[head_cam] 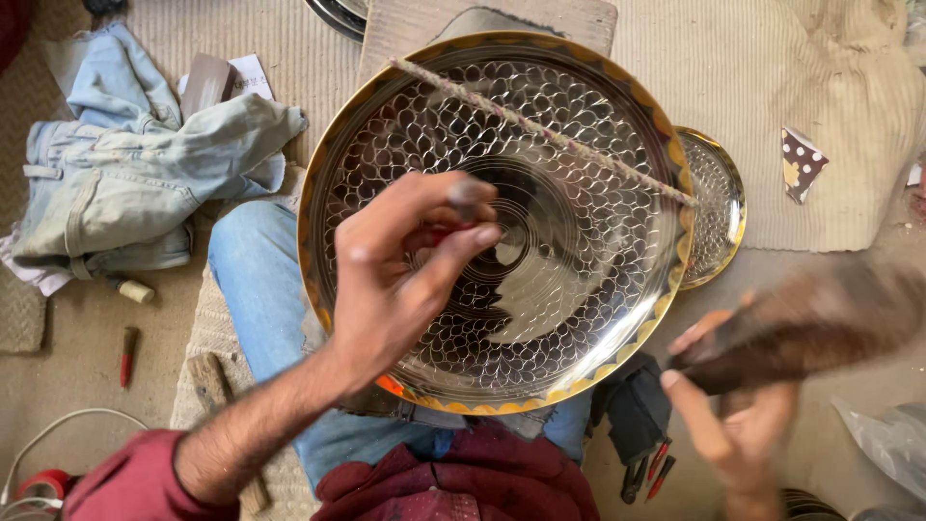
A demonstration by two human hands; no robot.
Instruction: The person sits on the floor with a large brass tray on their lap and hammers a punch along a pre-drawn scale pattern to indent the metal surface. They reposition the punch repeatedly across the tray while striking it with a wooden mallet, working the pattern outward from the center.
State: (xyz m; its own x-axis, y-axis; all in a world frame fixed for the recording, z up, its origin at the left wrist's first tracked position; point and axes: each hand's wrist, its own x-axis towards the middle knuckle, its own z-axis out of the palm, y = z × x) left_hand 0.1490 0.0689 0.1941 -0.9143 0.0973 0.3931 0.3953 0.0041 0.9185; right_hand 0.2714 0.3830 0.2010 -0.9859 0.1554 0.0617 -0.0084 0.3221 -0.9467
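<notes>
Brass-rimmed and mirror-bright, the large round engraved platter (540,193) rests tilted across the seated person's lap, over the blue-jeaned knee (253,260), its bowl chased with a scale pattern that runs in rings toward a plain centre. A twisted cord (540,130) stretches across its upper face from rim to rim. The left hand (400,265) hovers over the middle of the platter with fingertips pinched narrow around a small dark, red-handled tool (463,198), its tip near the metal. The right hand (738,420), off the platter's right edge, is closed around a dark wooden mallet (801,323), blurred with motion. I judge the platter stiff but thin-walled, fairly heavy for its spread, slick on the polished face and easily dented or scratched; the rolled rim looks the safest place to take hold, with both hands on opposite sides. A smaller matching plate (719,203) peeps out from behind its right edge. Crumpled denim clothing (125,164) lies to the left on woven beige matting (772,87), with a red-handled chisel (126,355) and a wooden stick (217,396) on the dusty floor beside it, and more small red tools (651,468) below the platter. A dotted scrap of paper (801,164) sits at the right
</notes>
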